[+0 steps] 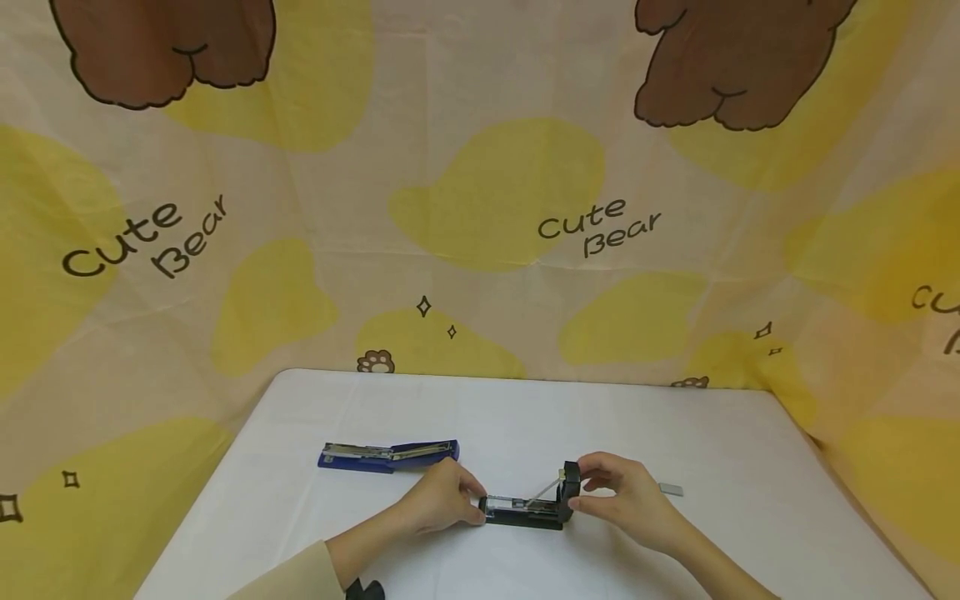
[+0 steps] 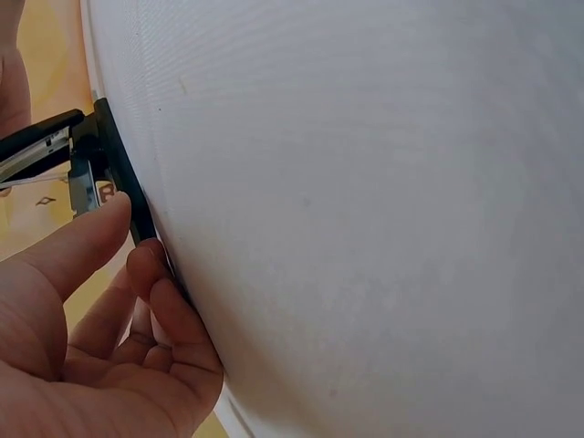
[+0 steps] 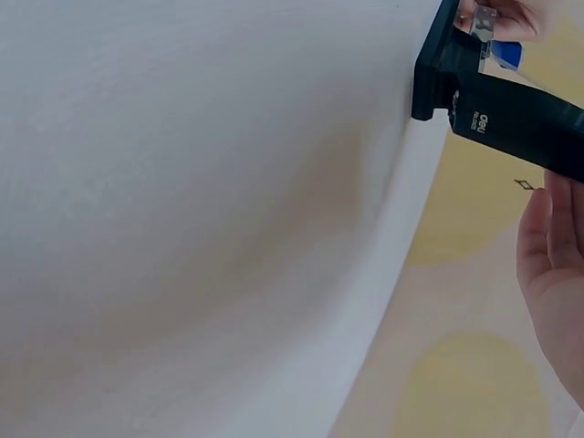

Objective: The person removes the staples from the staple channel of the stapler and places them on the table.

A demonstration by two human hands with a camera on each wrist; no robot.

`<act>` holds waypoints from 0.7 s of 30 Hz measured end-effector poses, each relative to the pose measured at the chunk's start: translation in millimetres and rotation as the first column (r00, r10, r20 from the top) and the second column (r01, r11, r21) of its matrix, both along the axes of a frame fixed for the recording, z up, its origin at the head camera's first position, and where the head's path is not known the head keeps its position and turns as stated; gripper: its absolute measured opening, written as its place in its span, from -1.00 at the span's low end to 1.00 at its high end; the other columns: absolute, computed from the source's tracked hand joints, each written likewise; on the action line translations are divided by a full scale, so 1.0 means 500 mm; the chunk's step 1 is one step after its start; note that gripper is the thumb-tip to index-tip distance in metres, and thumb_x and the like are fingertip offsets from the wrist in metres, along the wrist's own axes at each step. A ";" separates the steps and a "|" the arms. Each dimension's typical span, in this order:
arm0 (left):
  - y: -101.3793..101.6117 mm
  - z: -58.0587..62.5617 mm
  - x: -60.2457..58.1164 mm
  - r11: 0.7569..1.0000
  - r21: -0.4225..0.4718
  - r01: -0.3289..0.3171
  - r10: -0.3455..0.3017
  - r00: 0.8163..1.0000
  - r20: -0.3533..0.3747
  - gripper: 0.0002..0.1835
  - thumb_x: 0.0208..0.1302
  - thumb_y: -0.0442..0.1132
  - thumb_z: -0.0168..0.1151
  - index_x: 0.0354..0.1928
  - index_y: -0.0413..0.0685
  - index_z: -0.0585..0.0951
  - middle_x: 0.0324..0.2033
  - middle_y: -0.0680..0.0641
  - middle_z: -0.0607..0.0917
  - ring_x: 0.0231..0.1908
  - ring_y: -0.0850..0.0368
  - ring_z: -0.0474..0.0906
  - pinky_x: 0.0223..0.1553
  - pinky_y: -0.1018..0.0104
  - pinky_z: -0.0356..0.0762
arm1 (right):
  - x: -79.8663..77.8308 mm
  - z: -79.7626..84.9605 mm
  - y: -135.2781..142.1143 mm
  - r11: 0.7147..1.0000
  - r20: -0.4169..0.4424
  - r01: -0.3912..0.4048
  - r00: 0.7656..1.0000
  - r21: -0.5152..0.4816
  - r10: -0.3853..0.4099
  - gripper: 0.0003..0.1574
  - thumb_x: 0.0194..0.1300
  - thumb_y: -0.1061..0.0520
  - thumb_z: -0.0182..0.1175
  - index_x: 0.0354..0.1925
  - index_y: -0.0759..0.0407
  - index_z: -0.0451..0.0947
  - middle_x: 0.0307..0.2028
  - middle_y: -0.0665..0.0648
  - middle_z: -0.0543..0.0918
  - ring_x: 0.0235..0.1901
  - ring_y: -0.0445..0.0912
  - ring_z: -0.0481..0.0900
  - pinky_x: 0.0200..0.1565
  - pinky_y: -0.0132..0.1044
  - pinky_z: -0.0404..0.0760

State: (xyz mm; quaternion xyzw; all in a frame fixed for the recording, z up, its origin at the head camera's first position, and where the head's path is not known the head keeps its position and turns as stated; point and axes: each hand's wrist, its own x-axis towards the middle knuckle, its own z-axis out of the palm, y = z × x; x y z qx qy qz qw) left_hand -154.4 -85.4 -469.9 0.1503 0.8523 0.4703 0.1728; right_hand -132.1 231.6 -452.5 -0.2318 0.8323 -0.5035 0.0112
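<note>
A black stapler (image 1: 523,517) lies on the white table with its top arm (image 1: 572,487) swung upright, baring the metal staple channel. A thin rod slants from the channel up to that arm. My left hand (image 1: 444,500) pinches the free end of the base between thumb and fingers, as the left wrist view shows of the base (image 2: 128,173). At the hinged end, my right hand (image 1: 630,500) holds the raised arm by its outer side. White lettering marks the arm (image 3: 516,123) in the right wrist view, where part of the right hand is cut off.
Behind my left hand lies a blue stapler (image 1: 356,458), opened out flat. A small grey strip of staples (image 1: 671,489) rests to the right, beyond my right hand. A patterned cloth (image 1: 480,317) hangs behind the table's far edge.
</note>
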 end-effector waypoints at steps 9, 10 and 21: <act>0.001 0.000 0.000 1.000 0.002 -0.002 0.002 1.000 0.014 -0.71 -0.04 -0.46 0.61 -0.20 -0.23 0.81 -0.59 0.01 0.56 -0.57 0.20 0.39 -0.54 0.39 0.27 | 0.002 0.000 0.019 0.999 0.014 -0.029 0.999 -0.043 0.030 -0.55 0.17 0.22 0.55 0.00 0.22 0.62 -0.10 0.10 0.73 -0.13 -0.11 0.73 0.01 -0.27 0.68; 0.000 -0.001 0.000 1.000 0.004 -0.003 0.003 1.000 0.016 -0.71 -0.04 -0.46 0.61 -0.20 -0.23 0.81 -0.58 0.00 0.56 -0.57 0.20 0.39 -0.54 0.39 0.27 | 0.002 0.001 0.020 0.999 0.021 -0.030 0.999 -0.042 0.031 -0.54 0.18 0.22 0.55 0.02 0.22 0.62 -0.10 0.10 0.73 -0.13 -0.10 0.73 0.01 -0.26 0.67; -0.001 0.000 0.000 1.000 0.004 -0.014 0.014 1.000 0.024 -0.71 -0.05 -0.47 0.62 -0.21 -0.24 0.81 -0.56 -0.02 0.57 -0.56 0.18 0.42 -0.53 0.37 0.29 | 0.006 -0.004 0.052 0.999 0.027 -0.024 0.999 -0.045 0.025 -0.57 0.17 0.29 0.53 -0.01 0.21 0.62 -0.14 0.07 0.73 -0.12 -0.13 0.76 -0.03 -0.22 0.70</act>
